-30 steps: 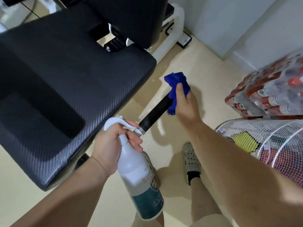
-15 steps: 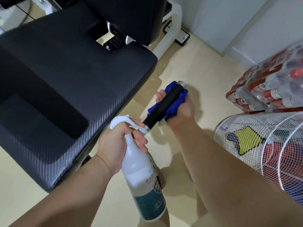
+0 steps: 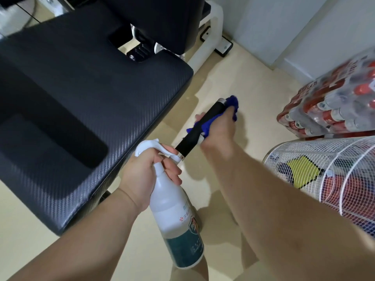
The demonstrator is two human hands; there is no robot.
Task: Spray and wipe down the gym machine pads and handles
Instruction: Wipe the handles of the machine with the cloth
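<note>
A black handle (image 3: 199, 128) with a silver end cap sticks out beside the machine's black textured seat pad (image 3: 81, 110). My right hand (image 3: 218, 129) is wrapped around the handle from below with a blue cloth (image 3: 231, 104) between palm and grip; the cloth bunches past the cap. My left hand (image 3: 146, 175) grips the neck of a white spray bottle (image 3: 176, 216) with a teal label, its nozzle close to the handle's near end. The upright black back pad (image 3: 162, 19) rises at the top.
A white wire fan guard (image 3: 324, 173) stands close on the right. Behind it lies a shrink-wrapped stack of red-capped bottles (image 3: 332, 106). The machine's white frame leg (image 3: 211, 35) runs to the grey wall. Beige floor (image 3: 239, 74) lies around the handle.
My right hand turned from on top of the handle's end to under it, then slid the blue cloth along the grip toward the cap. The spray bottle stayed put.
</note>
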